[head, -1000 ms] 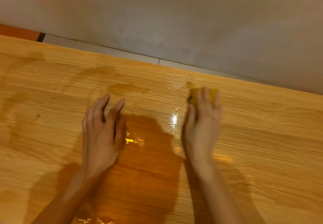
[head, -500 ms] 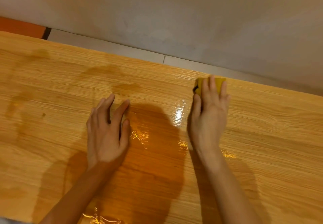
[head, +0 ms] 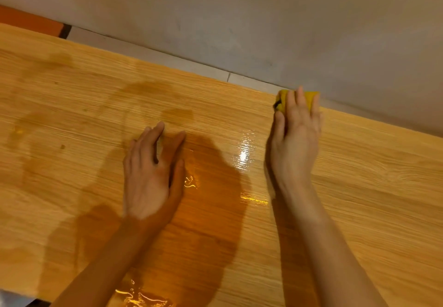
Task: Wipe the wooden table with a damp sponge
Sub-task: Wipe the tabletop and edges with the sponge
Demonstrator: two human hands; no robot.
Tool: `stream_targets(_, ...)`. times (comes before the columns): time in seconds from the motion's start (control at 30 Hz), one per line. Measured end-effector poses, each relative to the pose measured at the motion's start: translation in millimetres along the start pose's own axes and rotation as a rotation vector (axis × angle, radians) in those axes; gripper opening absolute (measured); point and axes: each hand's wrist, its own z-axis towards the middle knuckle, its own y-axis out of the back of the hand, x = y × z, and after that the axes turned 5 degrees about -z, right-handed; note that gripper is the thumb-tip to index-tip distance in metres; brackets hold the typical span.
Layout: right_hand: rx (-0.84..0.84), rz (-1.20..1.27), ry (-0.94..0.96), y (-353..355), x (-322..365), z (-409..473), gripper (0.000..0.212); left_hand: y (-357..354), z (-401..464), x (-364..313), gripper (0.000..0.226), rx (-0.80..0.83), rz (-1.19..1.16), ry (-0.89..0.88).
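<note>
The wooden table (head: 374,187) fills most of the view, with dark wet streaks across its left and middle parts. A yellow sponge (head: 309,99) lies at the table's far edge, mostly covered by fingers. My right hand (head: 294,139) presses down on the sponge and grips it. My left hand (head: 151,175) rests flat on the table to the left, fingers apart, holding nothing. A wet, shiny patch lies between the two hands.
A grey wall (head: 263,19) runs along behind the table's far edge, with a pale tiled strip (head: 148,52) at its foot. An orange surface (head: 28,21) shows at the far left. A puddle glints at the table's near edge (head: 143,299).
My right hand has pushed the sponge away from me, from mid-table to the far edge by the wall. My left hand has stayed flat in about the same place.
</note>
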Motion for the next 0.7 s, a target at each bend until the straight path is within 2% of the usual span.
stream_targets(0.1, 0.073, -0.019, 0.197, -33.1, 54.4, 11.8, 0.043, 0.6, 0.2, -1.0, 0.050, -0.005, -0.001, -0.002)
stream_targets(0.17, 0.106, -0.025, 0.252, -43.0, 67.1, 14.7, 0.044, -0.2, -0.6, -0.6, 0.050, -0.013, -0.004, -0.009)
stream_targets(0.37, 0.154, -0.058, 0.362, -21.0, 25.3, -63.2, 0.047, -3.2, -1.6, 2.6, 0.048, -0.020, 0.013, -0.022)
stream_targets(0.57, 0.172, -0.054, 0.353, -42.1, 77.2, 19.7, 0.044, -3.6, -1.5, 4.7, 0.047, -0.008, 0.021, -0.007)
stream_targets(0.7, 0.202, -0.038, 0.441, -33.9, 53.6, -19.5, 0.046, -4.5, -2.7, 7.3, 0.047, -0.019, 0.008, -0.022)
